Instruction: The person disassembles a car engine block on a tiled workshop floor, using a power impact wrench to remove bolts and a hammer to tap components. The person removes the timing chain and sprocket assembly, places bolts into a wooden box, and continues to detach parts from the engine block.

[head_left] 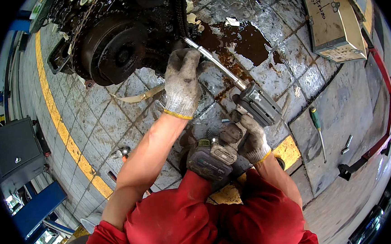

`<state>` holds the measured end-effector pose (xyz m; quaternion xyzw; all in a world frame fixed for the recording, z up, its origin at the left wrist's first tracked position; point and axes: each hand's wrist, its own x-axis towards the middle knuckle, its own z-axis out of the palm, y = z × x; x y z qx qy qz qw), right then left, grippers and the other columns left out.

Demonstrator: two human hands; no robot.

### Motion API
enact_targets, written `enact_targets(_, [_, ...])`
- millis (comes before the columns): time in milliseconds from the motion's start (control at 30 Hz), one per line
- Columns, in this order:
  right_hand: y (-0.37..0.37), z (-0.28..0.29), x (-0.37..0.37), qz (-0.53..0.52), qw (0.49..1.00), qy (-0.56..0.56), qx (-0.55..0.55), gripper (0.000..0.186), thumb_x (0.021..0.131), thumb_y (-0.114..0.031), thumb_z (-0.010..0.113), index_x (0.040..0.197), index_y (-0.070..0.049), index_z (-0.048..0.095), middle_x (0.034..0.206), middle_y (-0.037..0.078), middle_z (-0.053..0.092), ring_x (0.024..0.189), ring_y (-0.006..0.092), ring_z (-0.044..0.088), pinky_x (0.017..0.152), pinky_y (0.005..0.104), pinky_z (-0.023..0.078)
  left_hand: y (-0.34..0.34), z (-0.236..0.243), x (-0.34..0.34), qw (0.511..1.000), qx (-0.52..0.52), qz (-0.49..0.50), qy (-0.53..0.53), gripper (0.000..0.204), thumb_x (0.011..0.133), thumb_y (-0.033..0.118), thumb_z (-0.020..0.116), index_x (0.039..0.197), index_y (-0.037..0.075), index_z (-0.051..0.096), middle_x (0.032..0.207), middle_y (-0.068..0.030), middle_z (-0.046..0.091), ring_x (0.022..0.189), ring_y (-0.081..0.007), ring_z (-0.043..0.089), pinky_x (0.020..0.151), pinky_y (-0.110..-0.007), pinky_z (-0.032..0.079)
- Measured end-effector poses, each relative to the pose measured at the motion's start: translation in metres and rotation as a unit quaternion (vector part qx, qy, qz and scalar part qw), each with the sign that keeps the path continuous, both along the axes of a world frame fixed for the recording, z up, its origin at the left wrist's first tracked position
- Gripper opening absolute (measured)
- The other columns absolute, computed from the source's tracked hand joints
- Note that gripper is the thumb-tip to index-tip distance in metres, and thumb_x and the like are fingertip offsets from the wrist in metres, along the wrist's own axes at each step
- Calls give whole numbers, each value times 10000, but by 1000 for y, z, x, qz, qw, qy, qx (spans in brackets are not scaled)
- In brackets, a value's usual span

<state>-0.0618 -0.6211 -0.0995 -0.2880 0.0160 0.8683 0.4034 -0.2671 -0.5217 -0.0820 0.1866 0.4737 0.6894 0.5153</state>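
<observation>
Red fabric clothing (170, 219) lies nearest, below a grey-and-black cordless power tool (260, 105) with a long silver metal shaft (221, 66); the right hand (253, 138), in a soiled white knitted glove (259, 153), grips the tool. The left hand (182, 80), likewise gloved, curls beside the shaft's far end at a grimy black metal engine (118, 50); whether it grips cannot be told. Dark lettering (317, 2) marks a tan oblong box (332, 33).

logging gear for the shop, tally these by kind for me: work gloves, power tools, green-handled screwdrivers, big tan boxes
work gloves: 2
power tool: 1
green-handled screwdriver: 1
big tan box: 1
total: 5
</observation>
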Motion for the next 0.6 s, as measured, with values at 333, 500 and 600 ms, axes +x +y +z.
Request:
enact_targets(333, [-3,61,74,-35,986,-157,43,499,842,-181,835,1306,-124,658,1013,55,691,701,181,624,603,333,523,21,22,24,995,-45,-49,-72,236,1060,251,658,1234,98,611,1127,-92,724,910,-276,751,757,-435,632])
enact_targets(500, [-28,86,149,141,772,-537,309,448,868,-82,741,1301,-28,634,1266,105,680,1084,258,668,933,359,554,33,45,46,988,8,-133,-76,321,996,270,752,1233,89,633,1107,-75,721,991,-212,710,840,-404,618])
enact_targets(600, [-21,103,159,88,827,-486,268,366,929,-111,674,1275,-3,632,1233,93,677,1031,211,621,914,335,523,44,65,54,983,34,-178,38,442,1006,289,746,1312,6,599,1150,-95,712,1041,-215,690,937,-365,589])
